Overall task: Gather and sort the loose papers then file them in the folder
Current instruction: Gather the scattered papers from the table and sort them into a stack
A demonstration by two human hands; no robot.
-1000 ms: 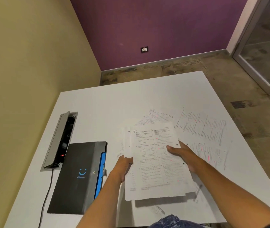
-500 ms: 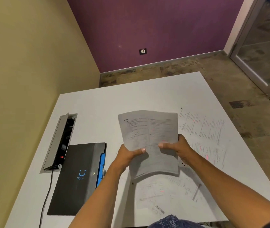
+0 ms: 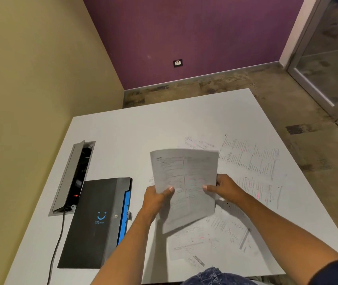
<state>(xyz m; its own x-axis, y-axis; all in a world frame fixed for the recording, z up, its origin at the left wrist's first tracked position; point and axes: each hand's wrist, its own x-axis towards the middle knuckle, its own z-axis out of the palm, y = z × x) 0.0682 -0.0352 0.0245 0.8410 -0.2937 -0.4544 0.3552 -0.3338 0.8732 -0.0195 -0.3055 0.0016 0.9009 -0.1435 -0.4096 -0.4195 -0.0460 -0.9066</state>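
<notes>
- Table (image 3: pixel 143 128): white, carried everything; loose papers (image 3: pixel 250 161) lay spread flat over its right half, toward the near edge.
- Folder (image 3: pixel 96 221): black, closed, near the left edge; judged stiff, easy to lift by its spine.
- Held sheaf (image 3: pixel 184 182): raised above the table's middle, tilted; judged light, floppy, prone to slipping; best gripped at both side edges.
- Left hand (image 3: pixel 155 199) and right hand (image 3: pixel 223 188): each pinched the sheaf, thumb on front.

White papers (image 3: pixel 184 182) (pink marks), black folder (image 3: pixel 94 223) with blue edge, purple wall (image 3: pixel 184 38)
</notes>
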